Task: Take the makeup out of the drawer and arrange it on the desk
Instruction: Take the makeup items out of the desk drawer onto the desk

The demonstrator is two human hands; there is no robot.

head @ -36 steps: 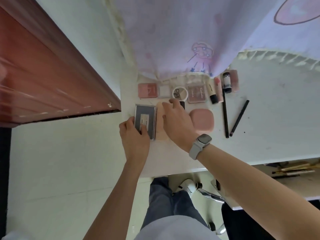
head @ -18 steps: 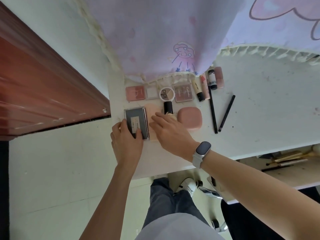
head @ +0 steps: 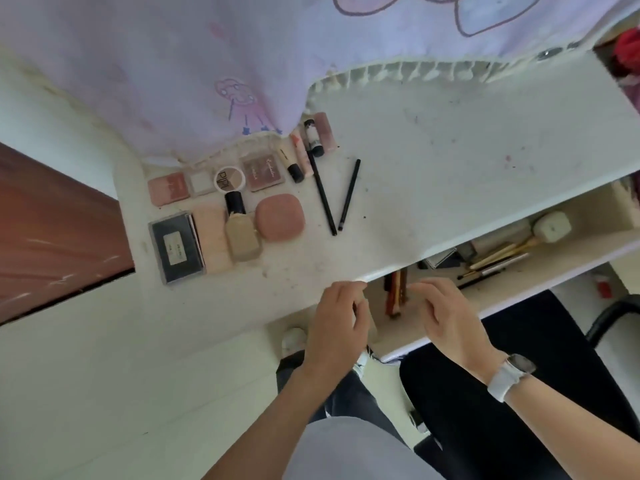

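Observation:
Makeup lies in rows at the left end of the white desk: a black palette, a pale pink palette, a foundation bottle, a rounded pink compact, small compacts behind, lipstick tubes and two black pencils. The open drawer below the desk edge holds brushes, a white block and red-brown sticks. My left hand hovers at the desk's front edge, fingers loosely curled and holding nothing. My right hand hangs over the drawer's left end, also holding nothing.
A lilac printed cloth hangs over the back of the desk. A red-brown wooden panel stands at the left. A black chair sits under the drawer by my legs.
Both hands left the palettes at the desk's left end and moved right and toward me, to the drawer's left end. The view swung right, showing the open drawer.

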